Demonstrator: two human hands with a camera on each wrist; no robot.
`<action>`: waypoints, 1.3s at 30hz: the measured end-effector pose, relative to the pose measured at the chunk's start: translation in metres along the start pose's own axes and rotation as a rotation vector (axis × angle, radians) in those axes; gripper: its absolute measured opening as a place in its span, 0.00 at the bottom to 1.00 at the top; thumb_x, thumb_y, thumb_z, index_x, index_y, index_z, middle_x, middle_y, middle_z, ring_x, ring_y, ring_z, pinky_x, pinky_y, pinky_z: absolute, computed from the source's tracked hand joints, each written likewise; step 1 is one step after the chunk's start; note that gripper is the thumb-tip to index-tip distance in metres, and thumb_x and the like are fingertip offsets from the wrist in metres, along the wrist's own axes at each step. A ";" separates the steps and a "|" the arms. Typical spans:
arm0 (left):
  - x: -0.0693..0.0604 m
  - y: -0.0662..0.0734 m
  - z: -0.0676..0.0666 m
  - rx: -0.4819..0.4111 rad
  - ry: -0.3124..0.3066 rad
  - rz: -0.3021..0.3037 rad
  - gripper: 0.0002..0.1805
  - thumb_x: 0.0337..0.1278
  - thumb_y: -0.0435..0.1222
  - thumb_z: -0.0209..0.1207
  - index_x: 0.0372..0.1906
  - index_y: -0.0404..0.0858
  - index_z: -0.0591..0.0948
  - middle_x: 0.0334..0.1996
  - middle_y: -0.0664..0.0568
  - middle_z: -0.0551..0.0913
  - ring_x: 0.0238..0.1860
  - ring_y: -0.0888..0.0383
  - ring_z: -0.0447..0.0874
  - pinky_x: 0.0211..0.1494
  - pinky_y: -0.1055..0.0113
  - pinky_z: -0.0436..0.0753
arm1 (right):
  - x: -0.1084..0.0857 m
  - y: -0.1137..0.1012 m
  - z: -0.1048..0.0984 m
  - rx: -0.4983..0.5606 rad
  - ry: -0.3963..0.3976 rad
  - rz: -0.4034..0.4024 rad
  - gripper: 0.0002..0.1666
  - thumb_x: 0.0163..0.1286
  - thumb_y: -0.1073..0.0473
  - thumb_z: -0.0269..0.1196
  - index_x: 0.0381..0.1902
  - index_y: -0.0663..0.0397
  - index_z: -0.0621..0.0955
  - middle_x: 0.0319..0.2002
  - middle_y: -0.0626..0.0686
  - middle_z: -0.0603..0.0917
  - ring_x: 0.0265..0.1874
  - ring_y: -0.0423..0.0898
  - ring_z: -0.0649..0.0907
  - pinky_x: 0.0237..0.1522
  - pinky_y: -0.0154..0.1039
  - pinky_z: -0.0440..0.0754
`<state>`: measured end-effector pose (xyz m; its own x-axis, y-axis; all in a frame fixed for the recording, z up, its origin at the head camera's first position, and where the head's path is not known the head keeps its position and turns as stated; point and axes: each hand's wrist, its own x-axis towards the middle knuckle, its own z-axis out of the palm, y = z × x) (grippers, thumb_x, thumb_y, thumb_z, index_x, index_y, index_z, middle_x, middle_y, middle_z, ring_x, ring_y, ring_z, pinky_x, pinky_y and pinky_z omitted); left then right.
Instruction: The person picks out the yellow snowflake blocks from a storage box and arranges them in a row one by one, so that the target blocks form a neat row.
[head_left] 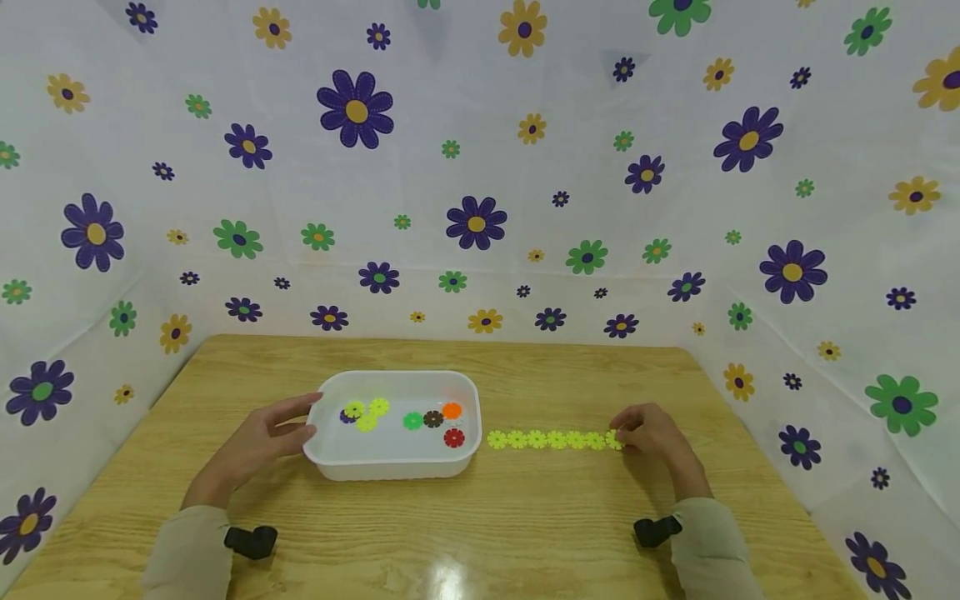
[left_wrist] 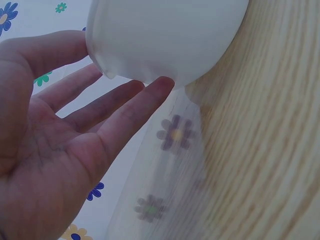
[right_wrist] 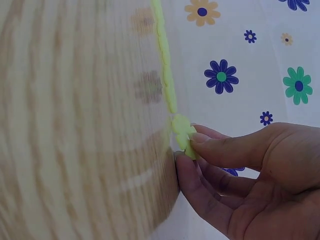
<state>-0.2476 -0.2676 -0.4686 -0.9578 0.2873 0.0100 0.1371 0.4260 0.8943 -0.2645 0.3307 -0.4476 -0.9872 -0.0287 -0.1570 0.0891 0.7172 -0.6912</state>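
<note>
in the head view, a shallow rectangular tray of white plastic point(head_left: 390, 469) stands on the pale wood-grain table point(head_left: 360, 533). inside it lie flat flower-shaped plastic discs: three yellow ones point(head_left: 367, 422), a green disc point(head_left: 413, 421), a brown disc point(head_left: 432, 419), an orange disc point(head_left: 452, 411) and a red disc point(head_left: 453, 437). to the right of the tray, a straight row of six bright yellow flower-shaped plastic discs point(head_left: 557, 439) lies on the table. the right hand point(head_left: 656, 433) pinches one more yellow disc point(head_left: 614, 439) at the right end of this row. the left hand point(head_left: 258, 437) is at the left end of the tray.

in the left wrist view, the left hand is rather open, with fingers spread, and its fingertips only touch the tray. the tray seems light and smooth, so it may slide easily; its rim looks the good place to hold.

in the right wrist view, thumb and finger are closed on the tilted yellow disc; whether it is joined to the row, i cannot tell. such a disc should be very light and rather stiff, best held by its outer petals.
</note>
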 end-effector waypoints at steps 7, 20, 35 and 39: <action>0.000 0.000 0.000 0.002 0.002 -0.001 0.35 0.74 0.41 0.59 0.79 0.38 0.63 0.78 0.29 0.61 0.70 0.28 0.72 0.64 0.44 0.85 | 0.000 0.000 0.001 -0.016 0.000 0.000 0.09 0.70 0.73 0.63 0.46 0.72 0.85 0.37 0.62 0.85 0.33 0.46 0.83 0.37 0.41 0.90; 0.000 -0.001 -0.001 -0.001 0.001 0.011 0.34 0.74 0.41 0.59 0.79 0.37 0.64 0.78 0.29 0.61 0.70 0.27 0.72 0.64 0.45 0.85 | -0.002 -0.003 0.000 -0.068 -0.015 -0.017 0.11 0.68 0.73 0.64 0.47 0.73 0.84 0.41 0.65 0.87 0.35 0.47 0.85 0.40 0.44 0.91; 0.000 0.000 0.000 0.001 0.004 0.014 0.34 0.74 0.41 0.59 0.79 0.37 0.64 0.78 0.29 0.61 0.70 0.28 0.73 0.63 0.47 0.86 | -0.002 0.000 0.001 -0.058 0.011 -0.082 0.10 0.67 0.74 0.63 0.45 0.73 0.85 0.40 0.66 0.87 0.36 0.49 0.85 0.38 0.45 0.90; 0.000 0.000 0.000 -0.002 0.004 0.006 0.34 0.75 0.41 0.59 0.79 0.38 0.64 0.78 0.29 0.61 0.70 0.27 0.71 0.64 0.43 0.84 | -0.002 0.002 0.000 -0.073 0.022 -0.081 0.10 0.67 0.73 0.64 0.45 0.72 0.85 0.41 0.66 0.87 0.36 0.49 0.85 0.38 0.43 0.90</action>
<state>-0.2480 -0.2678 -0.4687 -0.9579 0.2865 0.0176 0.1429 0.4228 0.8949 -0.2628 0.3316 -0.4488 -0.9935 -0.0736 -0.0869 0.0002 0.7618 -0.6479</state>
